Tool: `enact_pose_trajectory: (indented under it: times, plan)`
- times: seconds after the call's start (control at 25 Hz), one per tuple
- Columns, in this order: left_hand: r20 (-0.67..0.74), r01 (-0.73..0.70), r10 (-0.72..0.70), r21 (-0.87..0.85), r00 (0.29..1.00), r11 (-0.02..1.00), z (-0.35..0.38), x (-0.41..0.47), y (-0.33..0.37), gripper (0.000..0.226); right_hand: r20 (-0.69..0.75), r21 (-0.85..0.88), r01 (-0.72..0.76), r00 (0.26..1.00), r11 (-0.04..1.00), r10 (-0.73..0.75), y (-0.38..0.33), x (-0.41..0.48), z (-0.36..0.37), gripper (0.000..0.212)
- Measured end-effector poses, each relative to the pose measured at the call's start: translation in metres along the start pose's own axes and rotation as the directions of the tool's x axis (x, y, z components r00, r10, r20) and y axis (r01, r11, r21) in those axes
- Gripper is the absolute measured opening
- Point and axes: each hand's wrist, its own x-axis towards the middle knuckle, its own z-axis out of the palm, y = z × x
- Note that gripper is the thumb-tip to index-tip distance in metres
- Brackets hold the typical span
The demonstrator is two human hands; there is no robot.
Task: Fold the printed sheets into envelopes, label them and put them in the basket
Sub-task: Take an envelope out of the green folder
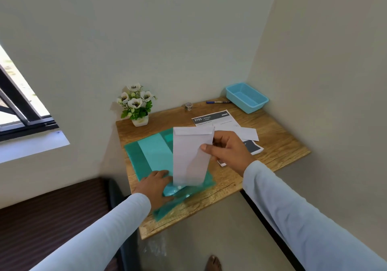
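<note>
free: bare desk (280, 143) right of sheets (211, 118) | obstacles: pen (217, 102), tape roll (189, 106) left of basket (257, 92); flowerpot (139, 121) back-left

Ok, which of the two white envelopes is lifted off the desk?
The envelope pinched in the right hand, standing upright above the green folder. The other envelope lies flat on the printed sheets, nearer the blue basket.

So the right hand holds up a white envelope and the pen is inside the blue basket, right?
Not quite. The pen lies on the table beside the blue basket, not inside it; the head view shows this. The right hand does hold up the white envelope.
</note>
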Motion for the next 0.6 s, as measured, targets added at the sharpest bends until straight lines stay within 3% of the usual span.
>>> enact_pose_trajectory:
  times: [0.12, 0.28, 0.36, 0.44, 0.6]
  plan:
    - [0.034, 0.000, 0.004, -0.118, 0.999, 0.993, -0.011, 0.004, -0.005, 0.059, -0.085, -0.034, 0.045, 0.995, 0.998, -0.047, -0.014, 0.005, -0.009, 0.031]
    - [-0.155, -0.019, -0.052, -0.423, 0.987, 0.906, -0.039, 0.008, -0.003, 0.042, -0.190, -0.031, 0.059, 0.980, 0.998, -0.064, -0.017, 0.010, -0.017, 0.032]
    - [-0.184, -0.040, -0.128, -0.703, 0.975, 0.710, -0.058, 0.011, 0.008, 0.036, -0.238, 0.009, 0.048, 0.970, 0.999, -0.045, -0.014, 0.012, -0.019, 0.029]
    - [-0.109, -0.049, -0.140, -0.924, 0.984, 0.379, -0.080, 0.012, 0.023, 0.032, -0.266, 0.042, 0.038, 0.964, 0.998, -0.025, -0.010, 0.015, -0.019, 0.025]
    - [-0.017, -0.018, -0.047, -1.000, 0.999, -0.018, -0.114, 0.024, 0.047, 0.031, -0.249, 0.089, 0.047, 0.968, 0.995, -0.024, -0.002, 0.022, -0.022, 0.021]
